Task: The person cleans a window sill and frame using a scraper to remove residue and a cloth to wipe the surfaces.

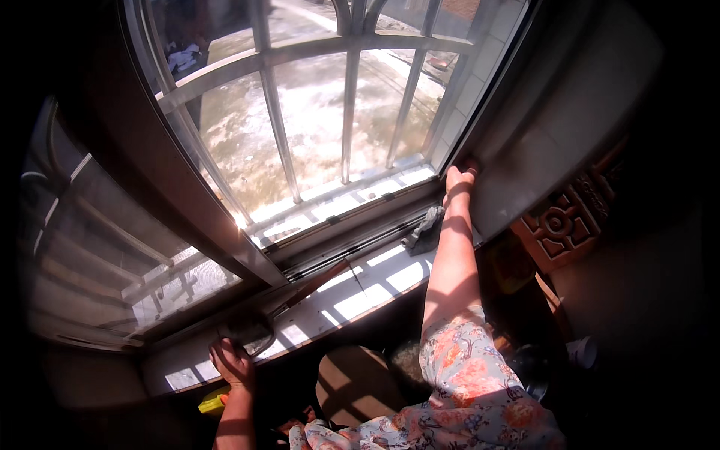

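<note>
My right hand (460,181) reaches out to the lower right corner of the window frame; its fingertips are in shadow, so what they hold cannot be told. Beside my right forearm a crumpled grey cloth (423,229) lies on the sill by the sliding track (360,242). My left hand (233,363) rests on the white windowsill (388,269) at the lower left, its fingers at the edge of a dark, flat tool head (256,337). From that head a brown wooden handle (318,284) runs up towards the track.
White metal bars (349,112) stand outside the window. A screened window panel (118,225) is at the left. Below the sill are a yellow object (214,401) and my knee (357,385). A carved wooden piece (557,222) and a white cup-like container (583,352) are at the right.
</note>
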The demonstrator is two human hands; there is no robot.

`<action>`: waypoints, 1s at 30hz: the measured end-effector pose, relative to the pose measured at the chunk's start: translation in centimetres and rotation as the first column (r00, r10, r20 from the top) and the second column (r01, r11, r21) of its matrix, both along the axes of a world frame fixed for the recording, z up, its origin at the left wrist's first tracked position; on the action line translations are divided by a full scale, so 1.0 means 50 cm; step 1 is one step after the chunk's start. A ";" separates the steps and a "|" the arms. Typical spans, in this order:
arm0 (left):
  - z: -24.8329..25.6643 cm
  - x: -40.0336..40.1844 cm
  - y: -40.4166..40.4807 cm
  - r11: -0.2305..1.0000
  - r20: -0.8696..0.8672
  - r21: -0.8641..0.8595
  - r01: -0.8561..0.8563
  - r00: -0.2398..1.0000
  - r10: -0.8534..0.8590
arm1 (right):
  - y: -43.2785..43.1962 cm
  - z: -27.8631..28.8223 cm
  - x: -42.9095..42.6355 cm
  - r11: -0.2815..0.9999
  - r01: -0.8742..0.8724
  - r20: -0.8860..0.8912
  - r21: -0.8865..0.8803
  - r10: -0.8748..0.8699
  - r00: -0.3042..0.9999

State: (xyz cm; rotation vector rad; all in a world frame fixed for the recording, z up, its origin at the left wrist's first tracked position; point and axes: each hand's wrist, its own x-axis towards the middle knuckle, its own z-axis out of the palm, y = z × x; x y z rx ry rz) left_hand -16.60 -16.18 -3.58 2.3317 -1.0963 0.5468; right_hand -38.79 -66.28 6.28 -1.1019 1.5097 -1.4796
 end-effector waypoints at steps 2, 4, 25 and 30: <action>0.004 -0.002 -0.003 1.000 0.010 0.007 -0.019 1.000 0.019 | 0.003 -0.001 0.000 1.000 -0.027 0.083 -0.013 0.028 0.996; 0.006 0.001 0.007 1.000 -0.013 0.021 -0.023 1.000 0.023 | 0.013 -0.003 0.002 0.999 -0.045 -0.051 0.015 0.046 0.998; 0.006 0.000 0.004 0.999 0.002 0.028 -0.024 1.000 0.024 | 0.142 0.016 0.022 0.906 -0.394 0.073 -0.156 0.408 0.910; -0.005 0.006 0.000 1.000 0.033 0.005 -0.028 0.999 0.028 | 0.206 -0.022 0.064 0.769 -0.580 -0.052 -0.271 0.590 0.806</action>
